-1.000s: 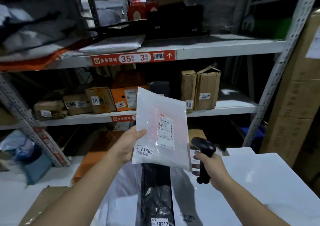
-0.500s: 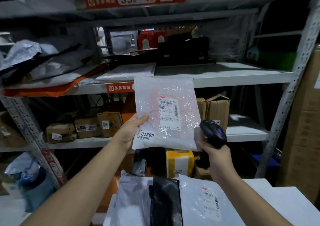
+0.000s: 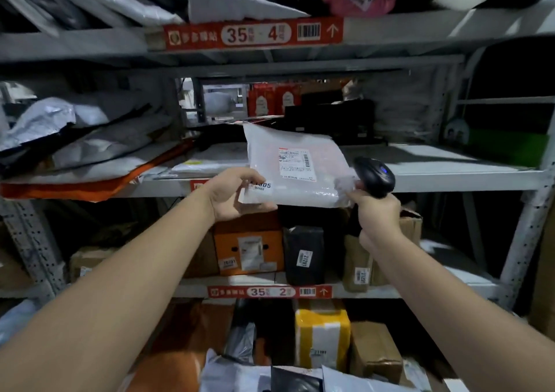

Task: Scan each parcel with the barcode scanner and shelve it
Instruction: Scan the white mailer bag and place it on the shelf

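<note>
**Parcel at the middle shelf, scanner at its right corner**

On the far left I see grey mailer bags [image 3: 78, 139] heaped on the middle shelf [image 3: 450, 163], with an orange mailer [image 3: 75, 186] under them at the shelf's front edge. My left grip [image 3: 237, 195] grasps the white parcel [image 3: 300, 187] by its near left corner, thumb on top and partly covering a numbered sticker, fingers beneath. The parcel lies nearly flat, label up, its far end over the middle shelf and its near edge out in front of the shelf lip. At its right corner is my right grip [image 3: 378, 216], clenched round the handle of the black barcode scanner [image 3: 375, 175]. The scanner's head rises just beside the parcel, a blue light on top. I cannot tell whether this grip also pinches the parcel's crumpled corner. Below the parcel, an orange box [image 3: 249, 250] and a black parcel [image 3: 304, 255] stand side by side.
</note>
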The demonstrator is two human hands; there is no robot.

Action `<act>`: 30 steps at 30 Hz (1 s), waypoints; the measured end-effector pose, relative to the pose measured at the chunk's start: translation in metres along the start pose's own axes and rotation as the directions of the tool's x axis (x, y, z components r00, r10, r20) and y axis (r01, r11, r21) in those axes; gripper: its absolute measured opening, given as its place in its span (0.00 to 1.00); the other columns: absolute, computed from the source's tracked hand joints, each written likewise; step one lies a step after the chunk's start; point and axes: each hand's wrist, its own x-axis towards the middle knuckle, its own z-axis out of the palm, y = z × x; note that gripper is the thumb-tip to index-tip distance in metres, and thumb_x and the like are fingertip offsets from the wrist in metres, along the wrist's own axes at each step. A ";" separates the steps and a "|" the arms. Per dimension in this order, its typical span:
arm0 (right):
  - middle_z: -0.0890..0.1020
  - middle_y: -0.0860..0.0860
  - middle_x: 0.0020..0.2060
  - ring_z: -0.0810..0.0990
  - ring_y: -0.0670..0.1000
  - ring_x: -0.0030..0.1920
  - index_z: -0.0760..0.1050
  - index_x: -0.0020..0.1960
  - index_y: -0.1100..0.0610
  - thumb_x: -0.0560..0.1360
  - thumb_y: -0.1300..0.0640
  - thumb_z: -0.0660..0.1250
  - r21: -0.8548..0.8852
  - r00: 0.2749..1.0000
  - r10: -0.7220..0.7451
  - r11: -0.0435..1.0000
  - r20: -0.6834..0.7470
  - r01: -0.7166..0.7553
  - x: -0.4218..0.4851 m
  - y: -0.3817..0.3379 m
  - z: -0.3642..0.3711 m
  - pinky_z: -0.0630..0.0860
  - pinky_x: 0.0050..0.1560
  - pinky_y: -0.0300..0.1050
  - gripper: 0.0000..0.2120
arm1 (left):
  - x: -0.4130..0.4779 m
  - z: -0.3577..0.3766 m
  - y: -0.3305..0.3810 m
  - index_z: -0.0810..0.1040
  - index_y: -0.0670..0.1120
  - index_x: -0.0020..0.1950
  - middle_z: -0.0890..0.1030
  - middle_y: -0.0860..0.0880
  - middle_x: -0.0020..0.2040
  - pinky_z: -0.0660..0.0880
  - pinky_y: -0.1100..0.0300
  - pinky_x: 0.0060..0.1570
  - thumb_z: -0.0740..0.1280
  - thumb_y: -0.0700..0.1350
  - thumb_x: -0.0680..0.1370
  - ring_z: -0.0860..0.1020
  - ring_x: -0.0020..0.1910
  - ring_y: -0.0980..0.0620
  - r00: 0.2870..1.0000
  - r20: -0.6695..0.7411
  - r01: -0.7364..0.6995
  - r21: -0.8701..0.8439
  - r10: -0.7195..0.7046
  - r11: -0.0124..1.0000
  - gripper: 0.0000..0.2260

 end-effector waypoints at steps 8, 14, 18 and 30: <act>0.85 0.57 0.43 0.85 0.59 0.48 0.82 0.46 0.54 0.73 0.68 0.72 -0.108 0.998 0.009 0.994 0.057 -0.002 0.047 0.013 0.081 0.82 0.56 0.58 0.09 | 0.042 -0.055 0.023 0.78 0.46 0.64 0.82 0.38 0.62 0.86 0.51 0.39 0.57 0.33 0.86 0.87 0.49 0.37 0.969 -0.168 -0.197 -0.078 0.182 0.977 0.15; 0.82 0.54 0.36 0.80 0.55 0.38 0.82 0.44 0.52 0.72 0.66 0.69 -0.188 0.999 -0.013 0.982 0.045 0.021 0.084 0.013 0.151 0.79 0.41 0.54 0.09 | 0.066 -0.090 0.046 0.70 0.37 0.66 0.77 0.31 0.60 0.86 0.50 0.41 0.56 0.35 0.87 0.87 0.46 0.35 0.937 -0.280 -0.278 -0.232 0.209 0.932 0.09; 0.83 0.54 0.41 0.79 0.54 0.40 0.83 0.51 0.53 0.74 0.63 0.68 -0.199 1.000 -0.001 0.980 0.005 0.002 0.101 0.011 0.188 0.75 0.41 0.46 0.10 | 0.079 -0.107 0.065 0.61 0.40 0.73 0.72 0.29 0.63 0.86 0.50 0.50 0.57 0.33 0.85 0.83 0.56 0.35 0.912 -0.337 -0.327 -0.253 0.234 0.910 0.16; 0.84 0.61 0.49 0.86 0.59 0.42 0.77 0.55 0.63 0.76 0.62 0.76 -0.412 0.980 0.173 0.904 0.101 -0.117 0.093 0.019 0.162 0.83 0.37 0.50 0.11 | 0.061 -0.119 0.054 0.61 0.35 0.80 0.65 0.34 0.79 0.84 0.52 0.55 0.59 0.32 0.85 0.75 0.71 0.38 0.865 -0.427 -0.348 -0.130 0.264 0.928 0.22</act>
